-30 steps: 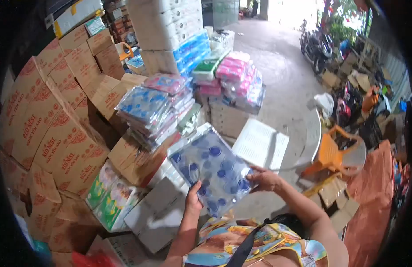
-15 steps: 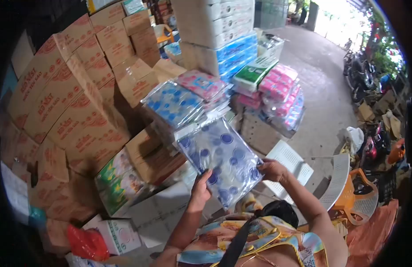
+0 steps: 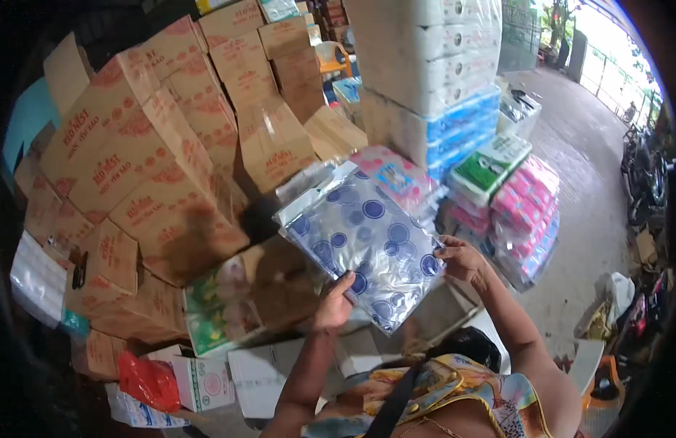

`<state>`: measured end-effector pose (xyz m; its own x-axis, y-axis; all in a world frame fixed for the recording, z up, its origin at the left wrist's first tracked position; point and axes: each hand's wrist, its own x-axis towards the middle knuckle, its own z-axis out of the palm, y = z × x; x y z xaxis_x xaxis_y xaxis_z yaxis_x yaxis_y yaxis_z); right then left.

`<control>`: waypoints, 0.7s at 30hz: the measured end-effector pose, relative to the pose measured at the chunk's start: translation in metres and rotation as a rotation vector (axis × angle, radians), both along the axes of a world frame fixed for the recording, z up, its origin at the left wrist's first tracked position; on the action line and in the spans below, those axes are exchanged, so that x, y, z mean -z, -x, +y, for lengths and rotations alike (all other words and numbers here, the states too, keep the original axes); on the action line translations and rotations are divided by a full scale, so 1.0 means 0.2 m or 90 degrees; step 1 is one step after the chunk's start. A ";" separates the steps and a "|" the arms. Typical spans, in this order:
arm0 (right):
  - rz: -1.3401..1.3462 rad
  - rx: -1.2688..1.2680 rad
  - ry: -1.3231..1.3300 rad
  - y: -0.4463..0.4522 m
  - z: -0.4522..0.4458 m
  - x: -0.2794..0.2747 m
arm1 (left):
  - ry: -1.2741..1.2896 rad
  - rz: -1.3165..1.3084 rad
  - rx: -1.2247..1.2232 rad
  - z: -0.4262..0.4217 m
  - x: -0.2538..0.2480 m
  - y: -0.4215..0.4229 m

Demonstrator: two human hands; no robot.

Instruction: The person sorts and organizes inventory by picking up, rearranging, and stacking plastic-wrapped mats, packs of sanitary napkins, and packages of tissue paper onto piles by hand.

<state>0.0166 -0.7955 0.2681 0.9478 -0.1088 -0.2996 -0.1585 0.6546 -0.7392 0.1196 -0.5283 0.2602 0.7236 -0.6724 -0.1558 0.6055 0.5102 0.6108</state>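
1. Since a second ago, the blue-dotted packet (image 3: 374, 244) has come farther over the pile of wrapped packets (image 3: 425, 208) and covers much of it from this view, while the surroundings have slid rightward in the picture
2. Held flat and slightly aslant between both hands, the packet is in front of the person's chest, its pale header strip pointing away to the upper left
3. Left hand (image 3: 334, 303) pinches the packet's near left edge, thumb on top, the other fingers out of sight beneath
4. Right hand (image 3: 463, 260) grips the right edge near the corner, its thumb against the clear wrap
5. Just beyond the packet, a pink packet (image 3: 396, 175) lies on the pile
6. Behind that rise wrapped white rolls (image 3: 443, 58) above blue packs (image 3: 465, 131); a green-and-white pack (image 3: 491, 164) and pink bundles (image 3: 527, 193) are stacked to the right
7. Brown cartons (image 3: 155, 186) fill the left side, with a green-printed pack (image 3: 206, 310) below them and a red plastic bag (image 3: 149, 382) near the bottom
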 end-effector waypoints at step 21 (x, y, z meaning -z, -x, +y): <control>0.156 0.120 0.083 -0.41 -0.86 0.39 | -0.287 -0.311 0.071 -0.59 0.20 -0.38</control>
